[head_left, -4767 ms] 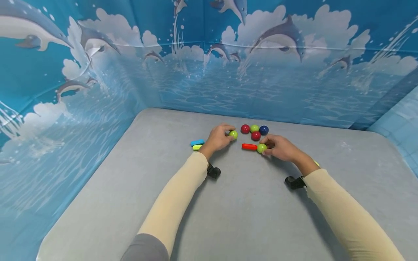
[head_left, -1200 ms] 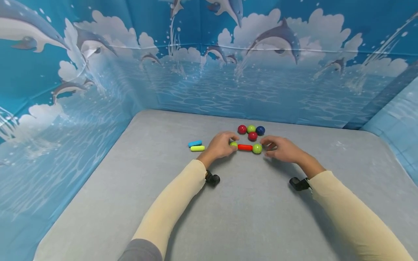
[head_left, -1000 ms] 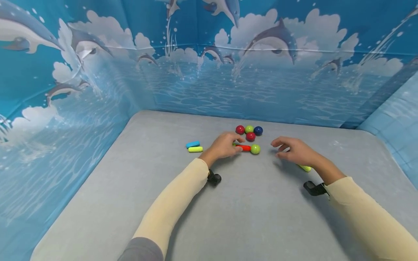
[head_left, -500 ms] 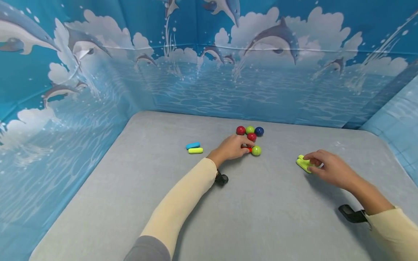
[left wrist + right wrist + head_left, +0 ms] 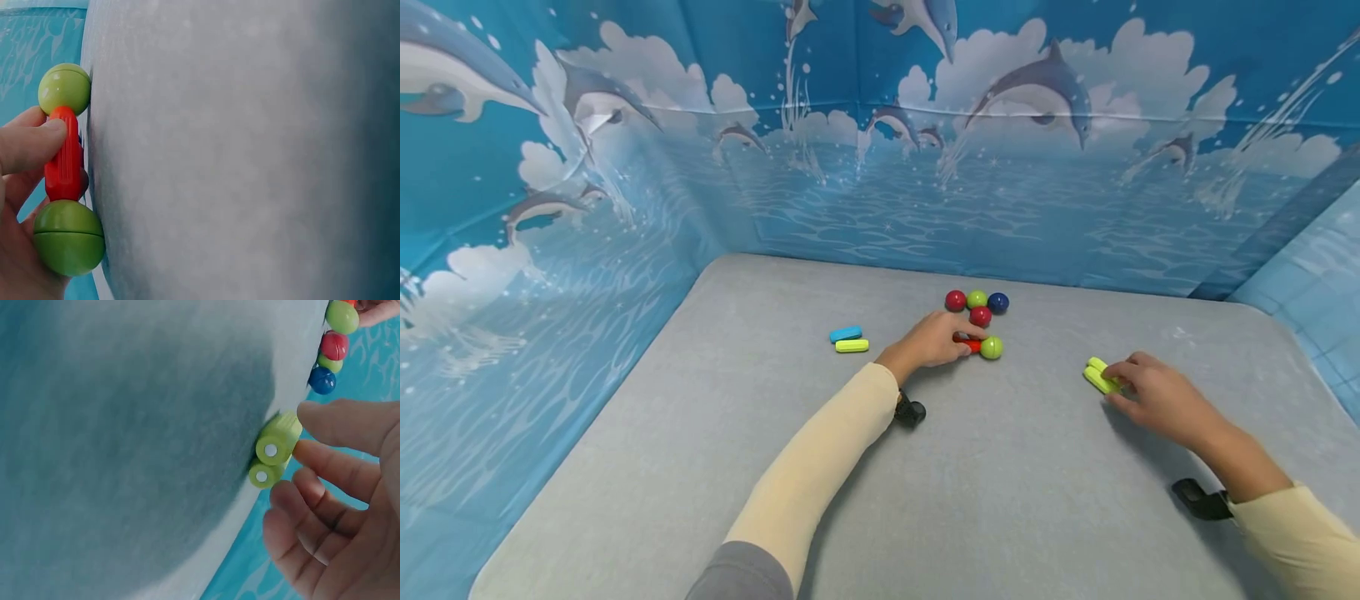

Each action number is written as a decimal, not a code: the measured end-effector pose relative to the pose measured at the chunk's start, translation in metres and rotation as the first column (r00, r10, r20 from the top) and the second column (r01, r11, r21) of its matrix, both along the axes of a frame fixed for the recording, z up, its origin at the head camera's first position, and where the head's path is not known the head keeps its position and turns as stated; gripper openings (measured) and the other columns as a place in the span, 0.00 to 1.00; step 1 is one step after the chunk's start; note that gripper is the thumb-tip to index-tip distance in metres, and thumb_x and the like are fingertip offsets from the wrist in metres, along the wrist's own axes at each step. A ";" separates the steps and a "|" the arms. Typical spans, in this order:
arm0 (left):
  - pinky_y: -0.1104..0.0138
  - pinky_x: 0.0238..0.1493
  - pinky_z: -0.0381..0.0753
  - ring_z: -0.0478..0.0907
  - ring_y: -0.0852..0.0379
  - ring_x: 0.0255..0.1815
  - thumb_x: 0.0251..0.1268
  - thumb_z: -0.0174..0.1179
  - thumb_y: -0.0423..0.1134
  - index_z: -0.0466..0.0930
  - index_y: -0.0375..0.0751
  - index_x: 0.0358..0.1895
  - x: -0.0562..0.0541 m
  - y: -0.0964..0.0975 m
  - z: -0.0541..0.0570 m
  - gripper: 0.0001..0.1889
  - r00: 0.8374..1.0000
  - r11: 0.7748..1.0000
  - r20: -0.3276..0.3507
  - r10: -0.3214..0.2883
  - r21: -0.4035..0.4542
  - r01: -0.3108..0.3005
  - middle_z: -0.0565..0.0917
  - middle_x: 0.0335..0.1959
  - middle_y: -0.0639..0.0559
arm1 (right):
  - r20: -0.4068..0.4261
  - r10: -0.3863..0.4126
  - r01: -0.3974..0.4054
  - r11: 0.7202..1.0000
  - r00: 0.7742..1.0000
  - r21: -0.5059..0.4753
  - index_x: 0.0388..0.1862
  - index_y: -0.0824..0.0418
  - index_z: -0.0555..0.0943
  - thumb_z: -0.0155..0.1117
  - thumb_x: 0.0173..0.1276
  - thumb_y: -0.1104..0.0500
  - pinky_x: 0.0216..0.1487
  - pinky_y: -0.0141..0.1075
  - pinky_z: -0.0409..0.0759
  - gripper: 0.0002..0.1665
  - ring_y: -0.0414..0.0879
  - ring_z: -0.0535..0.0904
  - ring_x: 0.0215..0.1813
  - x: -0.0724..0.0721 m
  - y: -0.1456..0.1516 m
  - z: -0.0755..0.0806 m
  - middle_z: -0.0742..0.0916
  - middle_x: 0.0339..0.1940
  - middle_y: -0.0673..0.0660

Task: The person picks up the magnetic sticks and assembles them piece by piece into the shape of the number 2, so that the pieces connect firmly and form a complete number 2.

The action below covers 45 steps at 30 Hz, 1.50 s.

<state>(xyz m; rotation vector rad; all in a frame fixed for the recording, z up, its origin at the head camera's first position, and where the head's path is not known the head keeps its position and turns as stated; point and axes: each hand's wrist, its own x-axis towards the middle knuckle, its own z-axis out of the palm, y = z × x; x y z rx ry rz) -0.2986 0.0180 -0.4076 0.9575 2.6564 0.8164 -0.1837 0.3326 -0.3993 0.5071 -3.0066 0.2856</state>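
Observation:
My left hand (image 5: 931,340) pinches a red toy rod (image 5: 62,159) between thumb and fingers. The rod joins two green balls; the front ball (image 5: 69,237) and the far ball (image 5: 65,89) both show in the left wrist view. In the head view the hand hides the left ball, while the right ball (image 5: 992,347) is visible. My right hand (image 5: 1165,396) is at two yellow-green rods (image 5: 1099,377) lying side by side on the right. Its thumb and index fingertips are right at the rods (image 5: 275,447), the other fingers loosely bent.
Behind the left hand sit a red ball (image 5: 955,301), a green ball (image 5: 976,300), a blue ball (image 5: 998,303) and another red ball (image 5: 981,317). A blue rod (image 5: 846,334) and a yellow rod (image 5: 852,346) lie left on the grey table (image 5: 1000,500). A dolphin-print curtain (image 5: 880,208) borders it.
My right hand has left the green ball and moved right to the yellow-green rods. My left hand brought its ball to the red rod's left end, then shifted its grip onto the rod.

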 end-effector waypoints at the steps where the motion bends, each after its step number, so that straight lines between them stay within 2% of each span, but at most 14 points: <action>1: 0.70 0.48 0.74 0.75 0.59 0.50 0.68 0.62 0.36 0.82 0.55 0.61 0.000 0.000 -0.001 0.19 1.000 1.000 0.012 0.003 0.007 -0.003 0.82 0.63 0.53 | -0.002 -0.003 0.003 1.000 1.000 0.004 0.44 0.73 0.83 0.72 0.58 0.63 0.35 0.49 0.80 0.18 0.52 0.79 0.35 0.000 -0.002 0.000 0.82 0.37 0.65; 4: 0.70 0.44 0.71 0.74 0.58 0.48 0.68 0.62 0.36 0.82 0.56 0.61 -0.002 -0.001 -0.004 0.19 0.999 1.000 0.044 0.013 0.028 -0.014 0.82 0.63 0.53 | -0.008 -0.022 0.022 1.000 1.000 -0.003 0.42 0.73 0.83 0.72 0.58 0.63 0.39 0.52 0.81 0.16 0.55 0.81 0.37 -0.001 -0.007 -0.001 0.83 0.39 0.67; 10: 0.70 0.49 0.75 0.75 0.59 0.53 0.68 0.62 0.35 0.83 0.56 0.60 -0.003 0.000 -0.002 0.19 0.997 0.999 0.078 0.029 0.035 -0.032 0.81 0.64 0.52 | 0.023 -0.038 0.039 0.998 0.999 -0.042 0.37 0.70 0.83 0.71 0.59 0.66 0.35 0.49 0.80 0.09 0.52 0.80 0.34 -0.005 -0.014 0.001 0.86 0.34 0.64; 16: 0.72 0.38 0.70 0.73 0.58 0.46 0.68 0.63 0.36 0.83 0.57 0.60 -0.002 0.000 0.000 0.19 0.994 0.998 0.106 0.039 0.038 -0.043 0.83 0.60 0.53 | 0.044 -0.040 0.042 0.998 0.998 -0.051 0.42 0.73 0.80 0.71 0.58 0.66 0.32 0.45 0.79 0.15 0.51 0.79 0.33 -0.006 -0.018 -0.002 0.84 0.32 0.64; 23: 0.71 0.38 0.70 0.73 0.57 0.47 0.67 0.63 0.35 0.83 0.57 0.60 -0.003 0.001 -0.002 0.20 0.990 0.997 0.133 0.045 0.057 -0.053 0.82 0.61 0.52 | 0.007 -0.024 0.024 0.999 1.000 -0.041 0.45 0.73 0.79 0.71 0.58 0.68 0.33 0.47 0.79 0.17 0.52 0.80 0.33 -0.005 -0.023 -0.002 0.84 0.32 0.65; 26: 0.72 0.37 0.70 0.73 0.58 0.47 0.68 0.63 0.35 0.83 0.57 0.60 -0.004 0.001 -0.003 0.20 0.990 0.996 0.132 0.046 0.065 -0.055 0.82 0.62 0.52 | 0.032 -0.022 0.023 0.999 0.999 -0.035 0.47 0.73 0.79 0.70 0.59 0.68 0.34 0.48 0.80 0.18 0.53 0.81 0.34 -0.005 -0.026 0.000 0.85 0.33 0.65; 29: 0.71 0.35 0.68 0.73 0.57 0.44 0.68 0.62 0.35 0.83 0.57 0.60 -0.004 0.001 -0.003 0.20 0.991 0.997 0.130 0.038 0.063 -0.047 0.82 0.61 0.53 | 0.117 -0.010 0.022 0.994 0.993 -0.104 0.50 0.71 0.79 0.68 0.61 0.66 0.34 0.45 0.80 0.18 0.53 0.83 0.37 -0.001 -0.030 0.005 0.87 0.36 0.64; 31: 0.71 0.35 0.68 0.73 0.57 0.44 0.68 0.62 0.36 0.82 0.57 0.60 -0.004 0.001 -0.003 0.19 0.991 0.997 0.131 0.030 0.064 -0.039 0.82 0.61 0.52 | 0.194 -0.004 0.040 0.982 0.981 -0.185 0.53 0.69 0.79 0.67 0.64 0.63 0.34 0.41 0.80 0.19 0.54 0.84 0.40 0.003 -0.034 0.008 0.87 0.40 0.64; 34: 0.71 0.37 0.69 0.73 0.58 0.46 0.68 0.62 0.36 0.82 0.57 0.60 -0.003 0.001 -0.004 0.19 0.990 0.997 0.140 0.032 0.071 -0.042 0.81 0.63 0.52 | 0.306 0.005 0.093 0.947 0.952 -0.306 0.59 0.65 0.78 0.64 0.69 0.59 0.36 0.37 0.81 0.21 0.54 0.84 0.47 0.008 -0.039 0.014 0.86 0.47 0.64; 37: 0.71 0.39 0.70 0.74 0.59 0.49 0.68 0.62 0.35 0.82 0.57 0.60 -0.003 0.001 -0.004 0.19 0.989 0.996 0.145 0.041 0.076 -0.052 0.80 0.65 0.52 | 0.367 0.007 0.138 0.920 0.930 -0.367 0.62 0.64 0.76 0.63 0.71 0.56 0.38 0.35 0.81 0.24 0.51 0.83 0.50 0.009 -0.044 0.019 0.85 0.52 0.63; 41: 0.71 0.38 0.70 0.74 0.58 0.49 0.69 0.62 0.36 0.82 0.58 0.61 -0.003 0.001 -0.004 0.19 0.989 0.996 0.145 0.041 0.073 -0.052 0.80 0.65 0.52 | 0.420 0.048 0.163 0.877 0.906 -0.451 0.65 0.67 0.73 0.62 0.72 0.57 0.39 0.35 0.83 0.26 0.42 0.82 0.48 0.008 -0.050 0.020 0.84 0.53 0.65; 45: 0.71 0.38 0.70 0.74 0.59 0.48 0.69 0.62 0.36 0.82 0.58 0.60 -0.003 0.001 -0.004 0.19 0.988 0.996 0.148 0.049 0.070 -0.059 0.80 0.65 0.52 | 0.491 0.101 0.206 0.822 0.865 -0.531 0.67 0.68 0.70 0.60 0.73 0.57 0.43 0.37 0.85 0.28 0.37 0.81 0.45 0.000 -0.060 0.017 0.83 0.54 0.66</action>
